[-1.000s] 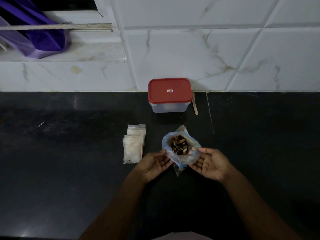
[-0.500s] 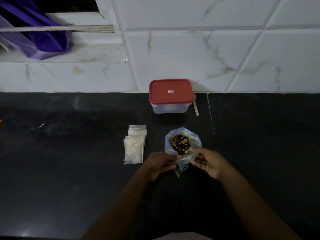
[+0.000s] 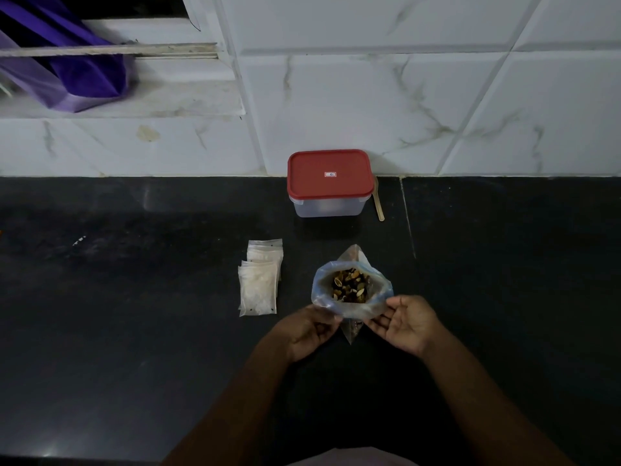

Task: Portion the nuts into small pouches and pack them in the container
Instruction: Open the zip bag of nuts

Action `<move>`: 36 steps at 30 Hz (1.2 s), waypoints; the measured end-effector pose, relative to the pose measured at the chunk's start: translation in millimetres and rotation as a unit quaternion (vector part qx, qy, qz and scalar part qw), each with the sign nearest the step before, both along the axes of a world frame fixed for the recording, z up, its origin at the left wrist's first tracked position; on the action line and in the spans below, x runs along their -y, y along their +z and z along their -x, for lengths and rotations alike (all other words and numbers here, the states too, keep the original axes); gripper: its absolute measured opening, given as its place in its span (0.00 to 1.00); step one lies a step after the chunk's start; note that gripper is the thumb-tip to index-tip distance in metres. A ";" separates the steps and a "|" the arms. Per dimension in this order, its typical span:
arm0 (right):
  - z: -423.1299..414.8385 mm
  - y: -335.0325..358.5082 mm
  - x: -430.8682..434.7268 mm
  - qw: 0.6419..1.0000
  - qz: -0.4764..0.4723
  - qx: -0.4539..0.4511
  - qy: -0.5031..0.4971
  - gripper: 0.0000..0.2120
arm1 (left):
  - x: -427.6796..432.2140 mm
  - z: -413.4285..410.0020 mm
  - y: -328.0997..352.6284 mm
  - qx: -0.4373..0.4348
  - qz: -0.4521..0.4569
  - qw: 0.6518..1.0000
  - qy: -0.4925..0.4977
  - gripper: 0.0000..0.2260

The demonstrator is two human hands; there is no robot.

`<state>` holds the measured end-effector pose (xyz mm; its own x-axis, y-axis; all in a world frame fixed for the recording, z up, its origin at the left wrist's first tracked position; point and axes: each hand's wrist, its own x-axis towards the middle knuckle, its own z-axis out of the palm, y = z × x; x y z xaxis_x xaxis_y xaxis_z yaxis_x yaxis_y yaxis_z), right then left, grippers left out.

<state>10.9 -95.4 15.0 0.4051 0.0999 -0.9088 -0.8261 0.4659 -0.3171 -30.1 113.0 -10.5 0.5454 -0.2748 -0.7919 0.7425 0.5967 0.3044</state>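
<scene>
Right hand (image 3: pixel 405 322) palm-up again at bag (image 3: pixel 356 309)

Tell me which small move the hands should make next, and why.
Probably the left hand should release the nut bag and take one pouch from the stack of pouches: the bag stands open, the right hand touches its rim and could steady it, and the pouches lie flat.
</scene>
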 end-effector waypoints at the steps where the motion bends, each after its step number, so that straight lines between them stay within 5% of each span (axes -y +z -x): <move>1: -0.4 -0.9 -1.4 0.999 0.025 0.006 0.023 0.14 | -0.7 -1.2 -1.5 0.014 -0.020 0.999 -0.021 0.17; 7: -8.0 0.6 -5.0 0.936 0.270 0.122 0.192 0.14 | -17.6 -20.6 9.5 0.095 -0.208 0.960 -0.163 0.21; 10: -13.2 9.9 -7.7 0.884 0.333 0.241 0.224 0.16 | -18.9 -36.9 17.5 0.136 -0.307 0.934 -0.125 0.21; 15: -24.7 9.1 -15.1 0.818 0.382 0.298 0.310 0.14 | -15.1 -57.9 11.8 0.291 -0.520 0.770 -0.228 0.19; 19: -33.3 5.6 -15.4 0.810 0.398 0.283 0.325 0.13 | -12.8 -66.7 9.2 0.296 -0.561 0.732 -0.246 0.10; 22: -42.0 2.1 -15.4 0.847 0.363 0.245 0.301 0.13 | -12.8 -75.9 8.2 0.266 -0.509 0.777 -0.259 0.09; 27: -54.2 6.0 -19.2 0.960 0.196 0.101 0.172 0.08 | -10.6 -80.7 18.9 0.067 -0.232 0.964 -0.108 0.10; 31: -55.7 2.6 -19.9 0.979 0.144 0.083 0.117 0.11 | -13.0 -77.8 13.0 0.010 -0.115 0.993 -0.030 0.13; 36: -50.3 0.2 -16.8 0.962 0.193 0.125 0.146 0.14 | -8.4 -74.1 6.7 0.023 -0.223 0.973 -0.051 0.14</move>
